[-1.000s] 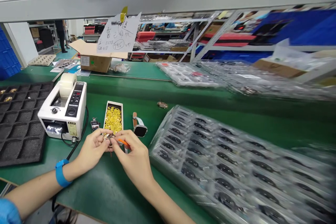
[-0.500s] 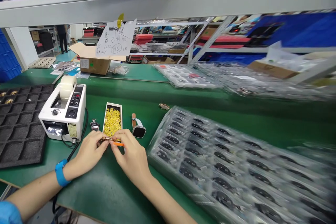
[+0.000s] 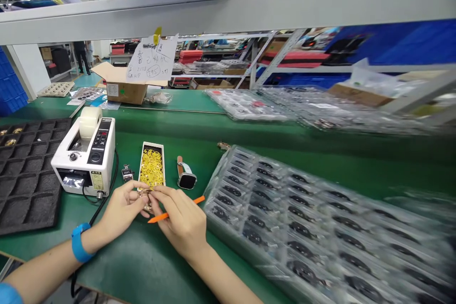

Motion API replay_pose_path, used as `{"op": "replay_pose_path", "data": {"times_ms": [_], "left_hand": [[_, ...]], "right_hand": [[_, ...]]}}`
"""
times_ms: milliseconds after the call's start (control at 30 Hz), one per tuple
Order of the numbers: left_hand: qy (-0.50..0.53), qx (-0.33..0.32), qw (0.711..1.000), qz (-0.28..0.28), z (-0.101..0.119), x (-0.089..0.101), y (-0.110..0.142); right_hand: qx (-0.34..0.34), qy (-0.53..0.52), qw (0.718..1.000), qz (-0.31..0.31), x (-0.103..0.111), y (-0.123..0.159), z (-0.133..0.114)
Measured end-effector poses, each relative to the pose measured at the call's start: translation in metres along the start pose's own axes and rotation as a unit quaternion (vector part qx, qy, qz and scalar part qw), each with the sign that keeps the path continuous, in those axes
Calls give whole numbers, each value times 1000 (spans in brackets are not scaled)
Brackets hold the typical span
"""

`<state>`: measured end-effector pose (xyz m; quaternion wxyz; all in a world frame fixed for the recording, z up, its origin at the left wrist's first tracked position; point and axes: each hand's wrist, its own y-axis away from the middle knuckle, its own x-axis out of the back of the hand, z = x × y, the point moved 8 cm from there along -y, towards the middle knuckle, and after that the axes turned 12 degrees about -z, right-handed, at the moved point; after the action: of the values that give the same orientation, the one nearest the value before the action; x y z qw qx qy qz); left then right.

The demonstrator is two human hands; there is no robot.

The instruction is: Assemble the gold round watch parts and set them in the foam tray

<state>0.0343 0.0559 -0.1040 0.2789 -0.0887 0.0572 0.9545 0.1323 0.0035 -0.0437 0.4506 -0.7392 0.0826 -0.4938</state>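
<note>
My left hand is closed on a small rose-gold metal part, roughly ring-shaped; its exact kind is too small to tell. My right hand grips a slim orange pointed stick, which lies slanted across its fingers with the tip toward the left. The right fingertips also touch the metal part. Just beyond both hands stands a white box of yellow rings. A watch with a square dark face lies right of the box, and a small tally counter lies left of it.
On the left are a white tape dispenser with its cable and a black foam tray holding several gold parts. Stacked clear plastic trays with black parts fill the right. Another gold part lies near them. A shelf beam crosses above.
The orange stick has swung into fuller view across my right hand. The metal part is tilted more upright between my fingers. The view has shifted slightly.
</note>
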Motion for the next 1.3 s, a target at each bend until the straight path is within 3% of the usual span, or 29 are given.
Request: {"op": "replay_pose_path", "data": {"times_ms": [467, 967, 1300], "left_hand": [[-103, -29, 994, 31, 4, 0, 7], [-105, -13, 993, 57, 3, 3, 9], [-112, -26, 992, 48, 3, 0, 10]], "right_hand": [[32, 4, 999, -3, -3, 3, -4], [33, -22, 999, -7, -4, 5, -2], [77, -3, 997, -6, -3, 6, -6]]}}
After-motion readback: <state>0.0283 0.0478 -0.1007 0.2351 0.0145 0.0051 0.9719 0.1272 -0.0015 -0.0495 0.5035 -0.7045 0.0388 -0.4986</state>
